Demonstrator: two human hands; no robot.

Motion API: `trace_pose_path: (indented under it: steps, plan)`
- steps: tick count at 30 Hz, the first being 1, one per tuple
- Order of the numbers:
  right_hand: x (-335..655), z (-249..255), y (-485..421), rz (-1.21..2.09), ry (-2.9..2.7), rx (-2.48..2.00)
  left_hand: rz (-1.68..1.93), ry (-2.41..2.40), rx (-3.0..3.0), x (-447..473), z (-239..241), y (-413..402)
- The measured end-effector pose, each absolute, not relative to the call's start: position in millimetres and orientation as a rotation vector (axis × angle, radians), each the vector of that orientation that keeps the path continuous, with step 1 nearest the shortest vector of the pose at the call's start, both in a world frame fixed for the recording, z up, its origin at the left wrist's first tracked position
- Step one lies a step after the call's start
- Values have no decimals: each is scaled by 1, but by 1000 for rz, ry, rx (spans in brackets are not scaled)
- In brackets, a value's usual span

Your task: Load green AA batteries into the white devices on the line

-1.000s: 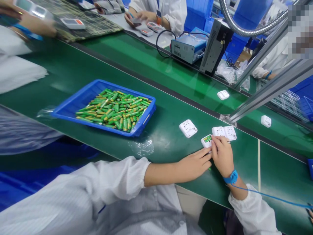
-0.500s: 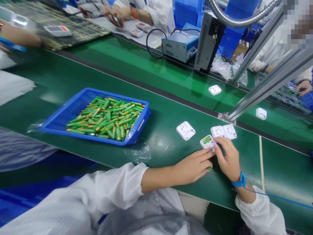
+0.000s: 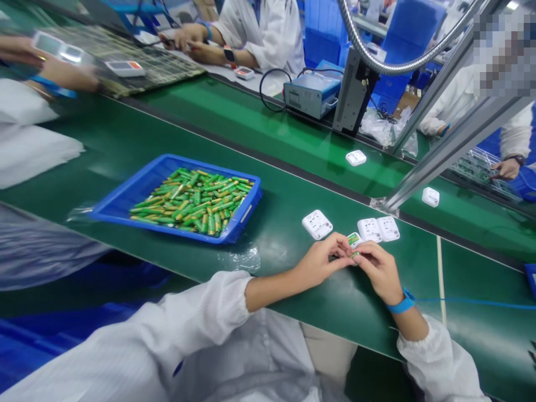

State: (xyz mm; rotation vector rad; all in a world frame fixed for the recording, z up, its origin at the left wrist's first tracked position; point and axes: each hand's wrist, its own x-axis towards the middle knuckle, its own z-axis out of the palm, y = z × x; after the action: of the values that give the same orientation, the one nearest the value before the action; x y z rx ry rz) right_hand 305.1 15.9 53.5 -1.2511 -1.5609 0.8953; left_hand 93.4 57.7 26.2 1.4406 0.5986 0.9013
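My left hand (image 3: 321, 261) and my right hand (image 3: 380, 271) meet over the green bench, fingertips pinched together around a small green battery (image 3: 355, 254). Just behind the fingers lies a white device (image 3: 354, 239) with its battery compartment uncovered and green-and-gold batteries inside; my fingers hide its near part. To its left is another white square device (image 3: 317, 224). Two more white devices, one (image 3: 369, 229) beside the other (image 3: 389, 228), lie against each other at its right. A blue wristband (image 3: 402, 301) with a cord circles my right wrist.
A blue tray (image 3: 121, 192) heaped with green-and-gold batteries stands left, near a clear plastic bag (image 3: 240, 258). Beyond a dark rail, white devices (image 3: 355, 158) lie on a green belt. A metal post (image 3: 402, 187) rises behind my hands. Co-workers' hands (image 3: 69, 72) are at far left.
My left hand has lifted off the device and brought the battery up to my right fingertips. The devices on the far belt have shifted left. The camera view has moved slightly.
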Motion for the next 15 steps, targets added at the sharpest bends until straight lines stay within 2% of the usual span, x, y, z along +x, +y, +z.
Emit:
trace_pose_path:
  steps: [4, 9, 11, 15]
  plan:
    - [331, 52, 25, 749, -1339, -1318, 967, 656, 1829, 97, 47, 95]
    - [388, 40, 53, 399, -1105, -1367, 762, 1025, 2282, 137, 70, 229]
    - [409, 32, 64, 245, -1105, -1426, 576, 1374, 2288, 156, 69, 287]
    - [440, 17, 82, -14, -1222, -1555, 460, 1583, 2243, 169, 55, 362]
